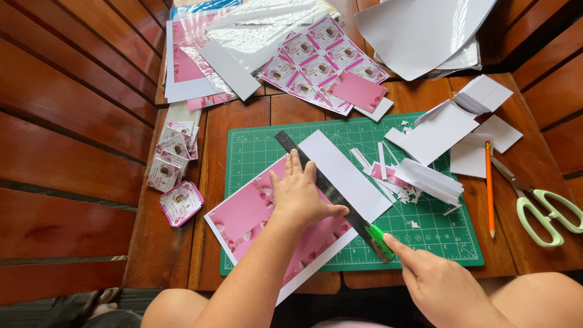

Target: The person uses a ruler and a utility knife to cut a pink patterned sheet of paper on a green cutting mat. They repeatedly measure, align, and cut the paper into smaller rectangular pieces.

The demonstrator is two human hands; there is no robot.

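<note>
My left hand (299, 193) lies flat, fingers spread, on a dark metal ruler (316, 173) laid diagonally across a pink printed sheet (243, 215) with a white border. The sheet rests on a green cutting mat (437, 234). My right hand (434, 282) grips a green craft knife (381, 241) whose tip meets the lower end of the ruler, at the sheet's edge.
Paper offcuts (425, 176), folded white card (446, 124), an orange pencil (489, 188) and pale green scissors (546, 212) lie to the right. Small pink printed boxes (173, 176) sit at the left. Printed sheets (322, 58) and white paper (419, 30) cover the far wooden table (249, 115).
</note>
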